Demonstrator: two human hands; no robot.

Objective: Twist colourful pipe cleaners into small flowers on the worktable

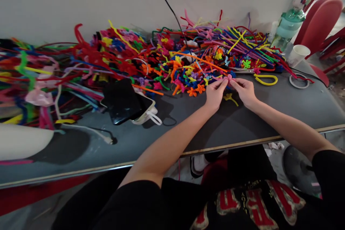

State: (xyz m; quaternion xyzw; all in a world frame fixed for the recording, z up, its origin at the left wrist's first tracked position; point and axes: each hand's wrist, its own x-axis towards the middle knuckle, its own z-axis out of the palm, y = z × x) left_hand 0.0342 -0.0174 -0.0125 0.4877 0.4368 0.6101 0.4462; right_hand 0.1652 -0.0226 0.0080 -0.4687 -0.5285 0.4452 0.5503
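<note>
Between both sets of fingertips is a pink pipe cleaner (229,77), bent into small loops. My left hand (215,93) pinches it from the left, and a light pink stem runs out beside those fingers. From the right, my right hand (244,90) pinches the same piece with thumb and forefinger. A yellow pipe-cleaner flower (229,97) with a stem lies on the table between my wrists. Just beyond my hands spreads a pile of small pipe-cleaner flowers (192,75) in many colours.
Loose pipe cleaners (242,43) heap along the wall. A black phone (122,100) lies left over a white device with a strap. To the right stand a paper cup (298,55) and a green bottle (288,25). A white cable (91,129) crosses the grey table (167,136).
</note>
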